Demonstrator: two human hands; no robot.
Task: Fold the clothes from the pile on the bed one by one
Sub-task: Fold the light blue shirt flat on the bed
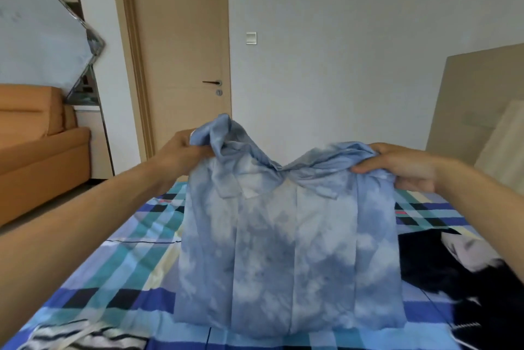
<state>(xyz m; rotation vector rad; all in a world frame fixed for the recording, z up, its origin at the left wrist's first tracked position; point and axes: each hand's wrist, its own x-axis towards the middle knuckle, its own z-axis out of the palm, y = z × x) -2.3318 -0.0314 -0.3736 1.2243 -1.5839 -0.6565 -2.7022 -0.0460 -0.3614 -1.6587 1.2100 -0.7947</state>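
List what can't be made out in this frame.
Head view:
Left hand: fingertips buried in the blue shirt, at its bunched shoulder.
Black garment: crossed by the right forearm, cut by the right edge; type unclear.
Striped cloth: cut off by the bottom edge, blurred.

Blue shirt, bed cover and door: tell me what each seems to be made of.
Blue shirt: thin woven cloth, perhaps cotton or a blend, matt, with a cloud-like dye pattern; it hangs in soft folds and creases.
Bed cover: printed plaid fabric, matt, lying flat with slight wrinkles.
Door: wood or wood-look laminate, with a smooth light-tan face; which one cannot be told.
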